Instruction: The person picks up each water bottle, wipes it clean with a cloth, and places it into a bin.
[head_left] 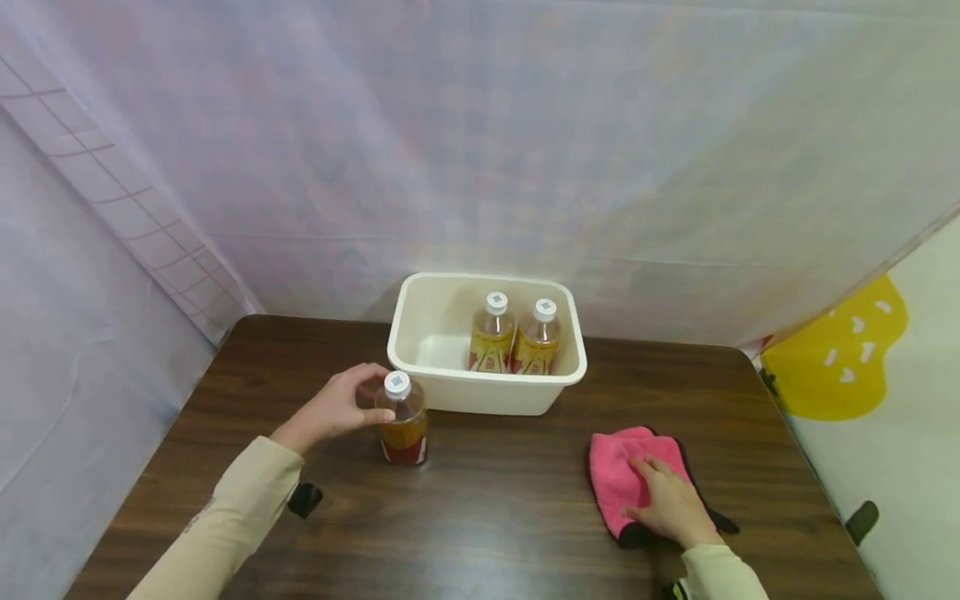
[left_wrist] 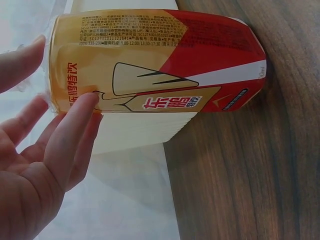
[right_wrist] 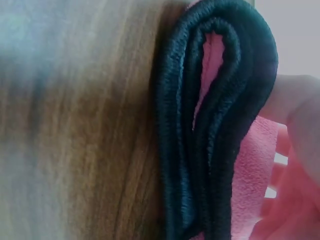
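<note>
Head view, bottle (head_left: 403,425) upright, touching left hand (head_left: 337,410) fingertips

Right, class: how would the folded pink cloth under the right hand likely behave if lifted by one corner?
The cloth would probably flop and unfold, since the right wrist view shows soft, loosely folded layers. It looks light: thin fabric lying flat on the table. It seems fluffy, so the right hand likely won't slip.

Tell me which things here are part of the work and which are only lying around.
In use:
left hand touching the bottle on the table
right hand resting on the cloth
bin with two bottles

Lying about:
black clip
backdrop sheet
</note>
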